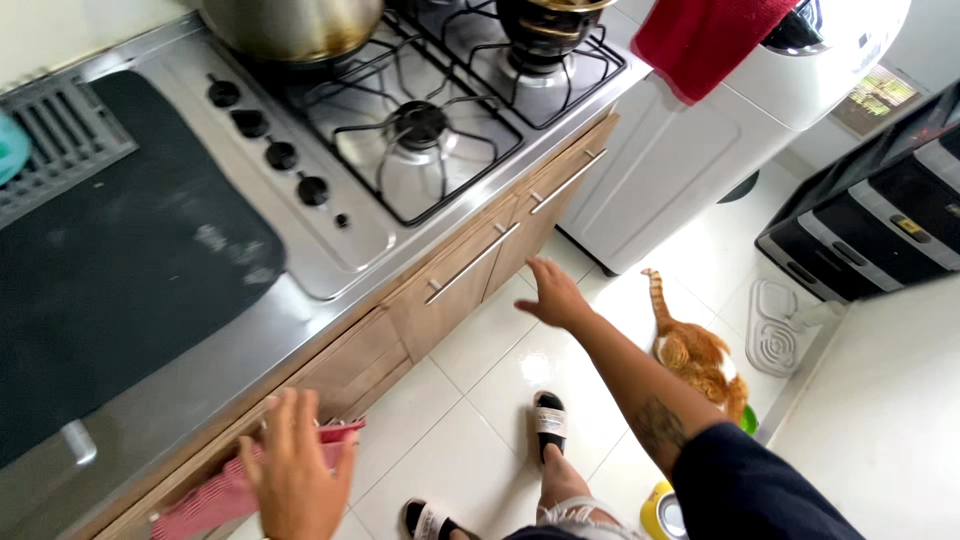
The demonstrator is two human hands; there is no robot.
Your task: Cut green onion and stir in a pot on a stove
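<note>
Below the tabletop edge, the left hand rests spread on a red checked cloth; the right hand reaches released toward a drawer handle.

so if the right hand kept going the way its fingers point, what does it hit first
Probably the lower drawer front under the stove: the right hand points up toward it, open. Depth is unclear, so it may be farther off than it looks.
</note>
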